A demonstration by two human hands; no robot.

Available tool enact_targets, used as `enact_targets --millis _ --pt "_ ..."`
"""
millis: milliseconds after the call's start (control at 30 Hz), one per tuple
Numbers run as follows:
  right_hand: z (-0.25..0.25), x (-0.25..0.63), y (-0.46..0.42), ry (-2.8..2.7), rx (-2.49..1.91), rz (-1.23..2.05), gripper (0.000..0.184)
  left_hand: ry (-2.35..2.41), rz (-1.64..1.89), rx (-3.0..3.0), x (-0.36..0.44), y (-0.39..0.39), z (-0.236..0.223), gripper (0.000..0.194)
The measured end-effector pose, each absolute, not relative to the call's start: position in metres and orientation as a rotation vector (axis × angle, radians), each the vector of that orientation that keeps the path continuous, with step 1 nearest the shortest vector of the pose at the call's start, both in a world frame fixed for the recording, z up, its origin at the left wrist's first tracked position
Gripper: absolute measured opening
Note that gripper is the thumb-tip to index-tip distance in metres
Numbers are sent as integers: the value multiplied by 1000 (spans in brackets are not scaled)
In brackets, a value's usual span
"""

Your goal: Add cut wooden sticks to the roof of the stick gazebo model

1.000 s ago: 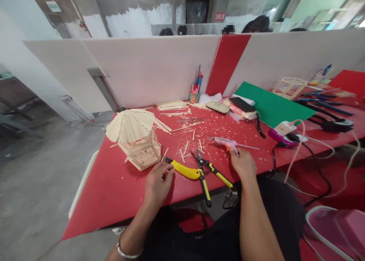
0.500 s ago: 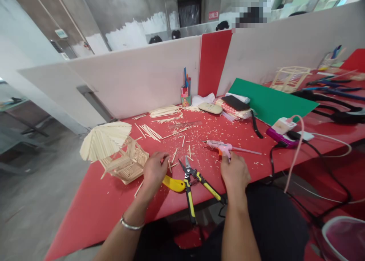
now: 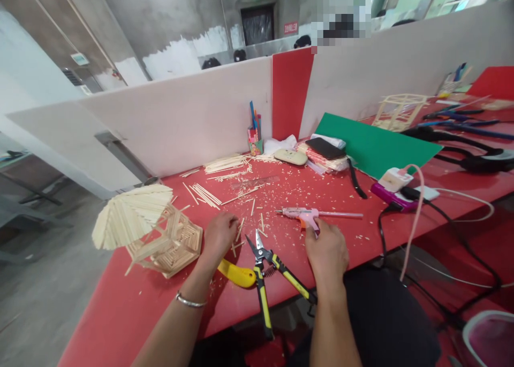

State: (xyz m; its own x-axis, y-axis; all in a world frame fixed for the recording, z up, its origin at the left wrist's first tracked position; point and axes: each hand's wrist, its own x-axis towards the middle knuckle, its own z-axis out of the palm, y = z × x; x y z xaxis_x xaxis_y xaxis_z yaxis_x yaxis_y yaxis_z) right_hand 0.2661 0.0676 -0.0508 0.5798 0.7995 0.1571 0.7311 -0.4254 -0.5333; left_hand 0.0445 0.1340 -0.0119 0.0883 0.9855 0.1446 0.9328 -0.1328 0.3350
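Observation:
My right hand (image 3: 327,249) is wrapped round the handle of a pink glue gun (image 3: 299,214). Its nozzle points left and a clear glue stick comes out of its back. My left hand (image 3: 219,236) hovers over or rests on the red table, fingers curled together beside short loose wooden sticks (image 3: 240,229); what they pinch, if anything, is hidden. Just left of it, a wooden stick model (image 3: 176,244) with a fan-shaped roof (image 3: 132,212) stands tilted. Between my hands lie open yellow-and-black cutters (image 3: 263,260) and a yellow curved handle (image 3: 239,276), partly behind my left wrist.
Bundles of sticks (image 3: 225,163), a pen cup (image 3: 255,142) and a pale case (image 3: 290,157) lie toward the partition (image 3: 209,99). At right are a green board (image 3: 377,142), a purple power strip (image 3: 391,196) with cables, and another stick frame (image 3: 401,110).
The camera view has shifted, so the table scene sits lower and further left. The glue gun's barrel has turned to lie more level. My left hand looks slightly further from the stick model.

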Motion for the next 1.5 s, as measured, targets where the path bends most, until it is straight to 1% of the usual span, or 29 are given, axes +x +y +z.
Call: enact_targets --millis 200,300,400,500,600,767,800,867,967,1067,1167,1267,1367,1500 --pt "-50 273 61 -1226 -2131 102 34 1948 455 2219 53 151 -14 17" --pt "-41 267 54 -1256 -1973 236 32 1928 449 2255 60 160 -17 17" --pt "-29 247 49 -1438 -1812 402 32 1897 448 2303 71 175 -19 21" --pt "-19 224 47 -1665 -1736 521 29 1866 439 2360 85 196 -20 23" --pt "-14 210 48 -1765 -1698 593 28 1816 397 2425 100 221 -18 24" --pt "-16 214 48 -1771 -1645 555 28 1716 251 2507 129 261 -19 22" --pt "-17 217 47 -1774 -1630 535 28 1700 214 2511 135 267 -20 23" --pt "-18 221 46 -1768 -1599 494 29 1685 145 2504 144 274 -25 32" --pt "-21 226 44 -1749 -1536 464 28 1705 106 2475 151 274 -31 34" --pt "-23 227 45 -1742 -1493 473 28 1764 143 2446 141 267 -31 30" --pt "-24 224 47 -1757 -1496 496 29 1903 198 2378 114 263 -22 23" --pt "-22 217 50 -1828 -1530 550 28 2041 165 2256 83 266 -15 20" --pt "-17 212 50 -1916 -1548 600 28 2078 150 2196 63 268 -15 14" --pt "-11 210 47 -1924 -1548 585 28 2092 244 2199 58 274 -20 29"
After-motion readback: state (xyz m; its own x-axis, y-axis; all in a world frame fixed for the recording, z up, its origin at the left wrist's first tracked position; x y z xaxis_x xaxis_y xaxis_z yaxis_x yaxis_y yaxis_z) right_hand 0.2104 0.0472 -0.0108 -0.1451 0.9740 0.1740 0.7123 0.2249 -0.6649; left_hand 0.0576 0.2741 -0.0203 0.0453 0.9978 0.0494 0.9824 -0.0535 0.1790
